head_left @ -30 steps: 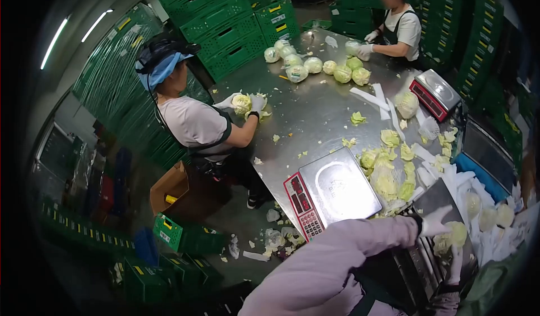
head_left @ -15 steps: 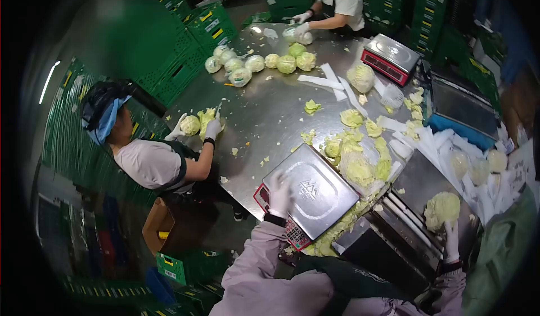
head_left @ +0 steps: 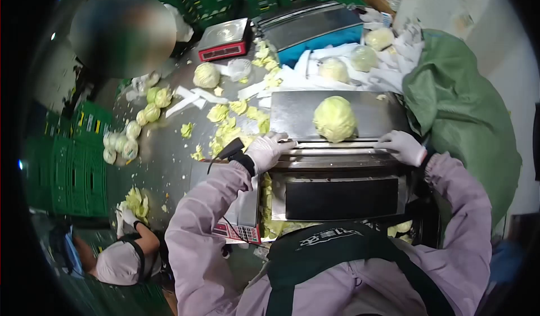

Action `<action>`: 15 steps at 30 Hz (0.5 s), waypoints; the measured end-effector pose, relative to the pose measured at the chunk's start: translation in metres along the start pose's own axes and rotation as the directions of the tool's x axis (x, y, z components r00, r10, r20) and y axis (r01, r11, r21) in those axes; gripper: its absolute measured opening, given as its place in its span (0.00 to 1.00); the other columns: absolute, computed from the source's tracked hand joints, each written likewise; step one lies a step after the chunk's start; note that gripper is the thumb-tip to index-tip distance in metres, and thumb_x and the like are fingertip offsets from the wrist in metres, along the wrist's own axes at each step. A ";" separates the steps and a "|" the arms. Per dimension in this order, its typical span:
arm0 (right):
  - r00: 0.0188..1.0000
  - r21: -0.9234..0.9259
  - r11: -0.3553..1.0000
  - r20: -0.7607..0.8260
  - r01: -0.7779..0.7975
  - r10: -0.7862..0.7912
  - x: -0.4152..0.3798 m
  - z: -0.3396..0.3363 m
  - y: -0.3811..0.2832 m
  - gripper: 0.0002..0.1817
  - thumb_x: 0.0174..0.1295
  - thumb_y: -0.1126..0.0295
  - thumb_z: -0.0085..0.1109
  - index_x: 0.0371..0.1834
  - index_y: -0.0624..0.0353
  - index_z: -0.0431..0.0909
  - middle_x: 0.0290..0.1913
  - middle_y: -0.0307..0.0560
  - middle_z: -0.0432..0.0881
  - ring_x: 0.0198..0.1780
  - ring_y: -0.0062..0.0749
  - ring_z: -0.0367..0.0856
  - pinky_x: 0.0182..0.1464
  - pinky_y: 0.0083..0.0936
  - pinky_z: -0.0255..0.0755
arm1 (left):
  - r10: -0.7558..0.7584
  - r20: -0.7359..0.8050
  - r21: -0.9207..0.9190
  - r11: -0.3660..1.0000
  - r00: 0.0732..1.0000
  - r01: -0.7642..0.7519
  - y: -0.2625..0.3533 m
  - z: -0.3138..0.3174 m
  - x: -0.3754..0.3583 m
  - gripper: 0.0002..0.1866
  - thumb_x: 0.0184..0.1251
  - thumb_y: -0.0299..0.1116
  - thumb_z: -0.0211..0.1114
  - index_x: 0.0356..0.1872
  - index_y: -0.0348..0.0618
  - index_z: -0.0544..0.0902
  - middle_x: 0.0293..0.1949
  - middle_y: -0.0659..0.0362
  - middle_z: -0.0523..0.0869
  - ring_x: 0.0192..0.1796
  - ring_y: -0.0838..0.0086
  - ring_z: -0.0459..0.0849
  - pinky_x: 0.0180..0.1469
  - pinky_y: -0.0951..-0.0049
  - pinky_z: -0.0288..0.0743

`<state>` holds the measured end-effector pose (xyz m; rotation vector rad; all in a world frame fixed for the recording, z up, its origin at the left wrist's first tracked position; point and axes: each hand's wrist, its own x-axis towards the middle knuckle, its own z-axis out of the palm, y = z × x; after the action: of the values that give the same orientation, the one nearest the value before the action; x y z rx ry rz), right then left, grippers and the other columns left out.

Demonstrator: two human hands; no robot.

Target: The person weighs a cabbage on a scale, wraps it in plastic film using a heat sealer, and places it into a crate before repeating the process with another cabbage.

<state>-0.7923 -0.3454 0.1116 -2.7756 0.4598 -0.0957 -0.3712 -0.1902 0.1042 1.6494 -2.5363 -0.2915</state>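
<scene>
A bare pale-green cabbage [head_left: 334,119] rests on the dark metal plate [head_left: 292,113] of the wrapping machine. Just below it, my gloved left hand [head_left: 268,152] is at the left end of the rollers [head_left: 337,152], fingers pinched together. At the right end my gloved right hand [head_left: 403,147] has its fingers closed in the same way. Between them runs a thin shiny strip that looks like the edge of clear plastic film. My left forearm crosses above a red-trimmed scale [head_left: 242,231], hiding part of it.
Loose leaves [head_left: 225,130] litter the steel table [head_left: 163,172] left of the machine. Behind lie white foam strips [head_left: 304,80], wrapped cabbages [head_left: 363,58] and a second scale [head_left: 225,39]. A green sack [head_left: 461,96] bulges at right. A co-worker [head_left: 121,260] handles leaves at lower left.
My right hand has let go of the cabbage, which now sits on the plate. My left hand has moved from above the scale to the rollers. The view has turned right.
</scene>
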 end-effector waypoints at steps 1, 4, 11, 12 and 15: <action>0.998 -0.064 0.996 0.042 0.055 -0.052 0.003 0.003 0.000 0.20 0.54 0.76 0.57 0.50 0.46 0.81 0.48 0.43 0.80 0.47 0.41 0.77 0.48 0.35 0.72 | 0.137 0.009 0.065 0.988 0.990 -0.138 -0.004 0.014 0.011 0.27 0.59 0.33 0.63 0.62 0.67 0.75 0.60 0.56 0.76 0.55 0.58 0.79 0.54 0.58 0.75; 0.983 -0.112 0.979 0.086 0.173 -0.164 0.006 0.019 0.007 0.24 0.49 0.77 0.59 0.51 0.40 0.80 0.51 0.40 0.78 0.48 0.40 0.76 0.48 0.34 0.71 | 0.351 0.107 0.184 0.912 0.930 -0.366 -0.012 0.050 0.039 0.33 0.59 0.31 0.58 0.65 0.80 0.70 0.64 0.60 0.72 0.54 0.61 0.79 0.51 0.56 0.76; 0.990 0.174 0.985 -0.136 -0.012 0.036 -0.004 0.042 0.019 0.05 0.52 0.72 0.62 0.33 0.56 0.81 0.37 0.45 0.81 0.44 0.44 0.77 0.47 0.37 0.71 | 0.082 -0.307 -0.248 0.955 0.948 -0.163 0.023 0.082 0.048 0.05 0.65 0.34 0.62 0.38 0.50 0.84 0.44 0.60 0.83 0.54 0.62 0.79 0.53 0.61 0.75; 0.974 0.228 0.965 -0.151 -0.130 0.167 -0.007 0.046 0.020 0.05 0.55 0.71 0.62 0.32 0.59 0.80 0.36 0.47 0.81 0.43 0.46 0.77 0.46 0.37 0.71 | -0.058 -0.353 -0.376 0.923 0.934 -0.085 0.028 0.085 0.044 0.04 0.67 0.33 0.60 0.37 0.48 0.83 0.41 0.58 0.84 0.52 0.62 0.80 0.52 0.62 0.75; 0.919 0.509 0.803 -0.056 -0.310 0.390 -0.015 0.038 0.002 0.05 0.62 0.72 0.57 0.33 0.62 0.79 0.31 0.50 0.82 0.36 0.42 0.81 0.40 0.30 0.73 | -0.350 -0.137 -0.727 0.671 0.926 0.146 0.045 0.068 0.017 0.04 0.70 0.29 0.56 0.35 0.42 0.77 0.34 0.54 0.83 0.42 0.59 0.82 0.48 0.65 0.75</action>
<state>-0.8026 -0.3312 0.0749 -2.1480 0.8544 -0.3032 -0.4310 -0.1812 0.0469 1.5470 -1.6453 -0.8782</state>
